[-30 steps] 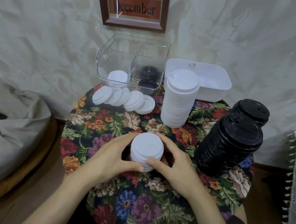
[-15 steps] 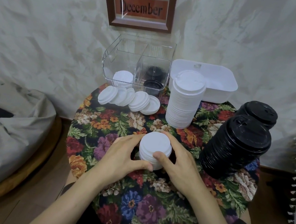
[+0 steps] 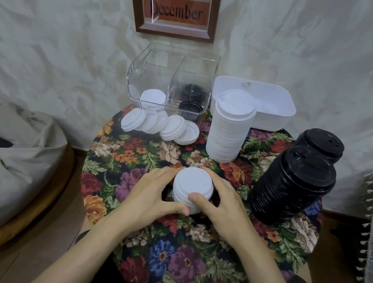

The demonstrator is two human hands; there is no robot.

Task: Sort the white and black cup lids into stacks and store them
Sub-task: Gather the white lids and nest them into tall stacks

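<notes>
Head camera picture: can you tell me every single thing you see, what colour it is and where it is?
small white lid stack: one, white, middle of the table
loose lids: several, white, leaning in a row in front of the clear box
tall white lid stack: one, white, in front of the white tub
tall black lid stacks: two, black, right side of the table
clear box: one, see-through, back of the table
white lids: a few, white, left compartment
black lids: a few, black, right compartment
white tub: one, white, back right
table: one, flowery cloth
framed picture: one, brown frame, wall
cushion: one, grey, floor left
left hand: grips the small stack
right hand: grips it too
</notes>
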